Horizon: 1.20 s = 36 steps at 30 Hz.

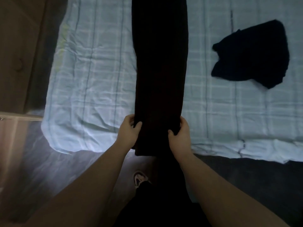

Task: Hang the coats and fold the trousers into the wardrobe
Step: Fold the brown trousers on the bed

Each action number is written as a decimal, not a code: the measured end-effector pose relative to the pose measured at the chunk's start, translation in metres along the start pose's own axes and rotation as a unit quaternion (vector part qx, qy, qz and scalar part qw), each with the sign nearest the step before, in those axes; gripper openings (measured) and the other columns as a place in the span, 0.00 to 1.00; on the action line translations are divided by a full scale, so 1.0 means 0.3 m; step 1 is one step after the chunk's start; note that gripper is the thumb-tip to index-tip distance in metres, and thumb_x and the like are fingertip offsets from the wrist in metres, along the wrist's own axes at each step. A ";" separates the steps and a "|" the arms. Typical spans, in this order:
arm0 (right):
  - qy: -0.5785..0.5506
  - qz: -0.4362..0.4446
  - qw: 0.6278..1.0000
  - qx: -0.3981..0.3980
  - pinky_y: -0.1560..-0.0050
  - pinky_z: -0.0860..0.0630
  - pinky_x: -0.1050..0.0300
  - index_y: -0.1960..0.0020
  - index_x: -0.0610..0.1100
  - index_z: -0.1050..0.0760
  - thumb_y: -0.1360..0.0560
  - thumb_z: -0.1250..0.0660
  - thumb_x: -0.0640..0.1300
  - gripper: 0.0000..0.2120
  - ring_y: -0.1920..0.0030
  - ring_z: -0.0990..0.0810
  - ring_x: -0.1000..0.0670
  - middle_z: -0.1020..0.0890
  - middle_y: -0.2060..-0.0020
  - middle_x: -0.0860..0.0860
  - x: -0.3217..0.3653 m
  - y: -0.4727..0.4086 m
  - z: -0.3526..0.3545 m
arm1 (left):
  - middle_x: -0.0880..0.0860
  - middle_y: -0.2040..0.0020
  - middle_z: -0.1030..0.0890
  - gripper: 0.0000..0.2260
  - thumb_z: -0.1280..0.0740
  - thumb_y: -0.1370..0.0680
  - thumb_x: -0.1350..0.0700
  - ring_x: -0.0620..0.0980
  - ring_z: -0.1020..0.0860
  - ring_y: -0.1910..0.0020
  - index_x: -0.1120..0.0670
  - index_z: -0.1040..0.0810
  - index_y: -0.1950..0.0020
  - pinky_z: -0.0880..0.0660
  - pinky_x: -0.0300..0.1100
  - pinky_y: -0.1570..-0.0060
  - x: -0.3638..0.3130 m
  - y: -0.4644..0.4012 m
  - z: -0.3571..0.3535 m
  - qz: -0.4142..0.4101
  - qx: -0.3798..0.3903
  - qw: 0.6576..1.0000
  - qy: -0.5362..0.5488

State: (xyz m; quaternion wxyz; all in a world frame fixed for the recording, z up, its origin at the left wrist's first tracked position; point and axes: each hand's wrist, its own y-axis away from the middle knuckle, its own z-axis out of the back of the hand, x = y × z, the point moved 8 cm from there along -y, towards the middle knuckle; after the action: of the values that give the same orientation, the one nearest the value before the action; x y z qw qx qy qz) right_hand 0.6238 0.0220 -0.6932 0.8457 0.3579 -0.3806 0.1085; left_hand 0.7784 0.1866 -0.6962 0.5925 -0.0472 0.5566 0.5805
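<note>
Trousers [159, 71] lie lengthwise on the bed [98, 79], hem end overhanging the near edge; left hand [129, 130] and right hand [179, 133] each pinch a side near the hem — cloth looks soft, limp, light, so grip both edges, keeping the legs stacked.

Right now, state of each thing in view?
trousers: laid out lengthwise on the bed, near end held by both hands
left hand: gripping the trousers' left edge
right hand: gripping the right edge
dark garment: crumpled, loose on the bed
</note>
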 end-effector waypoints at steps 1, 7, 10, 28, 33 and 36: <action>-0.014 -0.022 1.000 -0.001 0.27 0.31 0.48 0.25 0.49 0.36 0.23 0.34 0.37 0.28 0.30 0.28 0.49 0.27 0.31 0.50 -0.022 0.029 0.006 | 0.49 0.40 0.22 0.18 0.33 0.20 0.57 0.46 0.22 0.43 0.53 0.30 0.31 0.27 0.35 0.47 0.008 0.026 0.002 -0.007 0.005 1.000 -0.003; -0.039 -0.081 0.995 0.052 0.41 0.25 0.55 0.27 0.49 0.36 0.22 0.31 0.41 0.26 0.39 0.25 0.51 0.25 0.39 0.53 -0.056 0.065 0.023 | 0.52 0.45 0.21 0.19 0.27 0.24 0.54 0.50 0.20 0.47 0.53 0.32 0.39 0.21 0.49 0.45 0.056 0.122 0.000 0.009 0.051 0.997 -0.062; -0.017 -0.124 0.991 0.053 0.48 0.27 0.55 0.33 0.43 0.31 0.22 0.30 0.45 0.20 0.45 0.23 0.49 0.23 0.44 0.49 -0.067 0.054 0.038 | 0.52 0.47 0.20 0.17 0.27 0.23 0.54 0.50 0.20 0.50 0.52 0.32 0.42 0.20 0.50 0.49 0.047 0.133 0.000 0.016 0.061 0.995 -0.080; -0.049 -0.149 0.980 0.122 0.36 0.24 0.45 0.35 0.46 0.23 0.19 0.34 0.46 0.13 0.40 0.19 0.46 0.17 0.42 0.47 -0.231 0.121 0.000 | 0.52 0.56 0.20 0.10 0.35 0.18 0.51 0.49 0.22 0.58 0.57 0.26 0.46 0.30 0.37 0.63 0.186 0.186 -0.034 0.080 0.029 0.994 -0.062; -0.019 -0.144 0.982 0.117 0.38 0.24 0.49 0.31 0.45 0.30 0.19 0.34 0.45 0.18 0.39 0.21 0.45 0.20 0.40 0.47 -0.193 0.171 0.017 | 0.56 0.60 0.24 0.09 0.34 0.19 0.53 0.49 0.26 0.64 0.54 0.32 0.50 0.30 0.41 0.64 0.183 0.239 -0.015 0.054 0.028 0.998 -0.030; -0.012 -0.147 0.978 0.149 0.41 0.23 0.53 0.29 0.45 0.31 0.20 0.33 0.46 0.20 0.39 0.21 0.47 0.20 0.38 0.47 -0.192 0.240 0.054 | 0.57 0.66 0.28 0.13 0.32 0.20 0.53 0.49 0.30 0.70 0.51 0.37 0.54 0.31 0.42 0.67 0.192 0.308 0.004 0.056 0.060 0.997 -0.010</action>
State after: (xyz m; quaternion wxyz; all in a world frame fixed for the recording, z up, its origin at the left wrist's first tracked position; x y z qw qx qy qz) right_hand 0.5422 0.0679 -0.6900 0.7852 0.5330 -0.3135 0.0339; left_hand 0.6940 0.2538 -0.6823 0.5664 0.0261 0.5862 0.5787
